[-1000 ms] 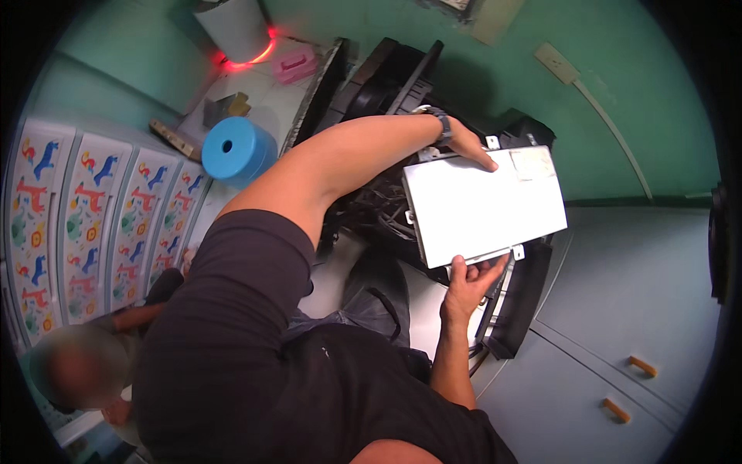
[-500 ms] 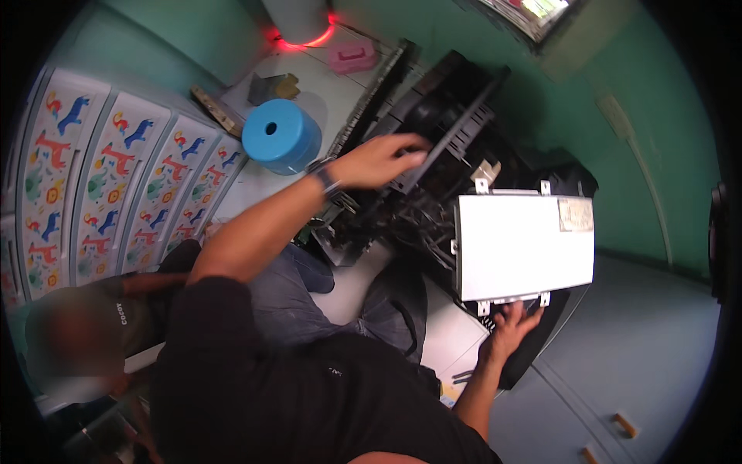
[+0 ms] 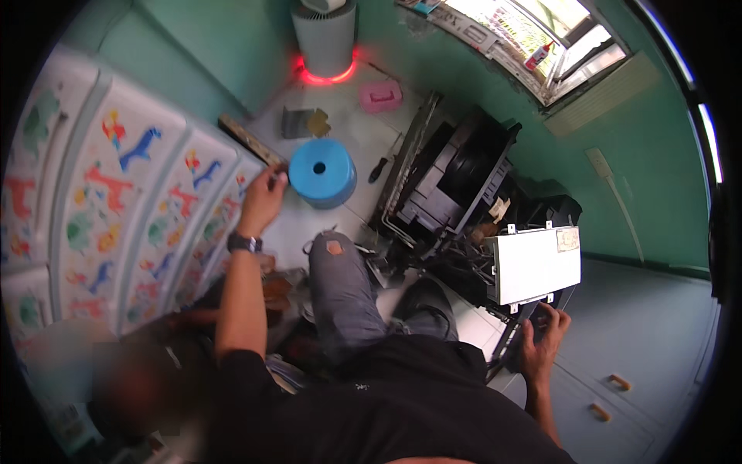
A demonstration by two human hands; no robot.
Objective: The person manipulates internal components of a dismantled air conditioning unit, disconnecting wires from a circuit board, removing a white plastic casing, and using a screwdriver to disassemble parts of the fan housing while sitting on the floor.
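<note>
My left hand (image 3: 261,205), with a dark watch on the wrist, reaches to the left side of a round blue stool (image 3: 331,188). Its fingers are slightly bent and apart, right by the stool's rim; whether they touch it I cannot tell. On the right, my right hand (image 3: 544,344) has its fingers spread just below the lower edge of a white box-like panel (image 3: 537,267) with small metal tabs. This panel rests on or against dark machine parts (image 3: 456,271). A large black plastic housing (image 3: 452,178) with a round opening lies beyond, on the floor.
A screwdriver (image 3: 378,170), a pink case (image 3: 381,97) and a grey metal piece (image 3: 297,124) lie on the tiles. White drawers (image 3: 116,224) with animal pictures line the left. Another person (image 3: 143,387) is at lower left. A cylindrical appliance (image 3: 325,42) glows red at its base.
My left hand has left the black housing and swung left to the stool. My right hand stays near the panel's lower edge, fingers more spread. The view has shifted, showing more window.
</note>
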